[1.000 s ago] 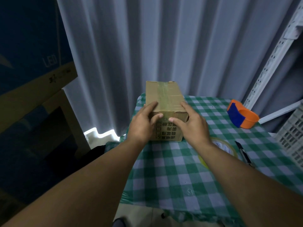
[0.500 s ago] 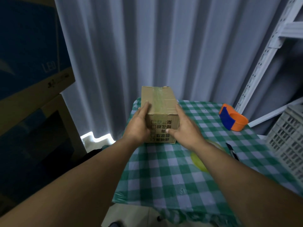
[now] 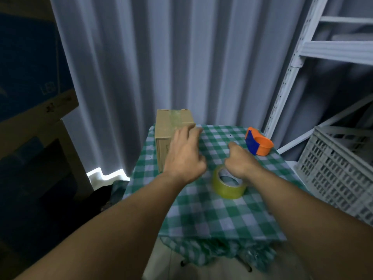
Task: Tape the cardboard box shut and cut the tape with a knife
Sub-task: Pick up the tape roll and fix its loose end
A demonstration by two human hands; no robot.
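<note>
— On the checked counter (image 3: 201, 215), what has each grip got?

— Nothing. My left hand (image 3: 184, 156) hangs spread and empty before the cardboard box (image 3: 164, 130) at the far-left corner; my right hand (image 3: 241, 162) is loosely curled, empty, just over the tape roll (image 3: 228, 187).

— What might go wrong?

— The box sits at the edge, so a nudge could tip it off. I see no knife.

— And around you?

— An orange dispenser (image 3: 259, 143), grey curtain (image 3: 181, 57), white crate (image 3: 339, 168) and shelving.
</note>
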